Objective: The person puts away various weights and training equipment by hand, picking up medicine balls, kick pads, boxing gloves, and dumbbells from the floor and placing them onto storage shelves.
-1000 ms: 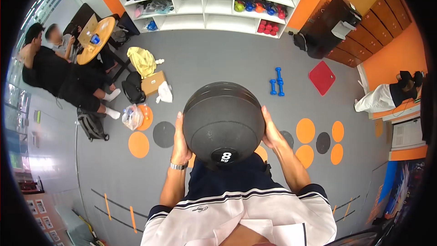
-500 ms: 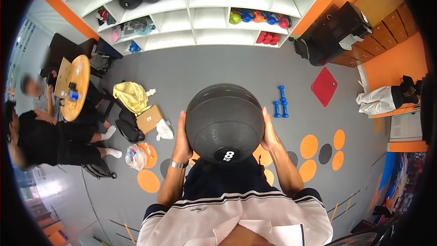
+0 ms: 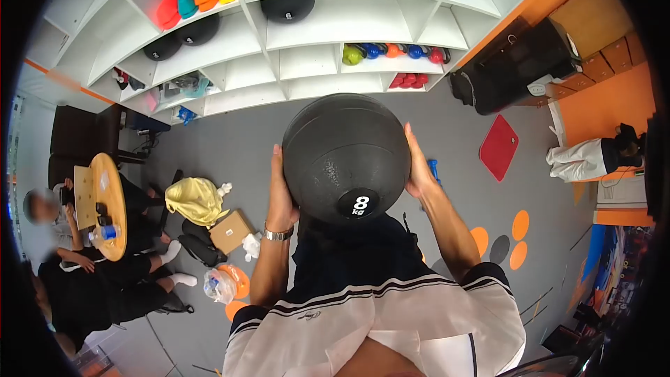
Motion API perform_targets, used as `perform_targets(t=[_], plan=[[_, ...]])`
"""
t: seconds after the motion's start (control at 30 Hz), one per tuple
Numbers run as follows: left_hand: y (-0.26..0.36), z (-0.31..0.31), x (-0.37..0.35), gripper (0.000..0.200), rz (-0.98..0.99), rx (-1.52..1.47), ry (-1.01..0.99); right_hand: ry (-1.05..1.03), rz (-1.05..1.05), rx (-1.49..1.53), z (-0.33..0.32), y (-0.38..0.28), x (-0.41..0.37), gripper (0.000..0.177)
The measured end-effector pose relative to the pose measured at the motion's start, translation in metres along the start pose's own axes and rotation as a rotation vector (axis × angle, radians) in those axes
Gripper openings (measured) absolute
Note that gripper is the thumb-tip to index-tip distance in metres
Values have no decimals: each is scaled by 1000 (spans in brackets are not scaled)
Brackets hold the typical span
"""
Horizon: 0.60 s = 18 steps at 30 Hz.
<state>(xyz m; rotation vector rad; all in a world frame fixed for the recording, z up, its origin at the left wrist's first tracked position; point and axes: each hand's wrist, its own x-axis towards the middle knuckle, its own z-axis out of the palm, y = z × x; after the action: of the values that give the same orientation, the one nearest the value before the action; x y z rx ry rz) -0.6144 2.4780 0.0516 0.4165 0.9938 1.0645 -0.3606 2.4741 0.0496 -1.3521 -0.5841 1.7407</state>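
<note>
A large black medicine ball (image 3: 342, 150), marked "8 kg" in white, is held up in front of my body. My left hand (image 3: 282, 192) presses against its left side, with a metal watch on that wrist. On the opposite side my right hand (image 3: 419, 167) grips the ball with its fingers pointing forward. Parts of both palms are hidden behind the ball's curve. Beyond the ball stands a white shelf unit (image 3: 314, 87), where another black ball (image 3: 288, 8) rests.
Blue dumbbells (image 3: 434, 169) lie on the floor, partly behind my right hand. A red mat (image 3: 498, 148) is further right. On the left are a yellow bag (image 3: 194, 200), a cardboard box (image 3: 230, 231), and people seated by a round table (image 3: 112, 195). Kettlebells (image 3: 394, 52) line a shelf.
The ball and both my hands have risen, moving forward toward the shelves. The shelf unit appears nearer and larger, and the floor dumbbells are now mostly covered by my right hand.
</note>
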Motion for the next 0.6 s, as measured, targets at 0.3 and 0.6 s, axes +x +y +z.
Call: perform_targets(t=[0.3, 0.6], plan=[[31, 26, 192, 64, 56, 0, -12, -18, -101, 138, -14, -62, 174, 85], [-19, 9, 370, 66, 106, 19, -31, 17, -225, 172, -78, -32, 339, 84]])
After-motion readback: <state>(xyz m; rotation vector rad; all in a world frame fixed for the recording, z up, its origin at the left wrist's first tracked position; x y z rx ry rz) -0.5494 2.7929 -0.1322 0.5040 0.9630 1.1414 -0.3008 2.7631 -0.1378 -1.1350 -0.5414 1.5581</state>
